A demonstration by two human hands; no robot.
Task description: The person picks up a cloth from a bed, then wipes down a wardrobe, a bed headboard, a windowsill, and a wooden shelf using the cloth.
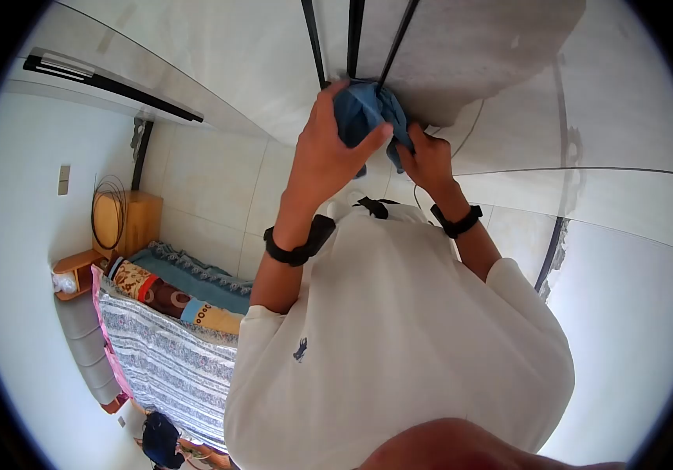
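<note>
"what's the right hand [430,160] doing?"

"pinching the edge of a bunched blue cloth [360,111]."

"and the left hand [335,149]?"

"curved round the cloth's other side, thumb out; i can't tell whether it grips. the cloth is between both hands, near the black strips [354,39]."

"any labels?"

"past the black wristbands [303,240], a dark emblem [299,349] on the white shirt [422,313], too small to make out."
</note>
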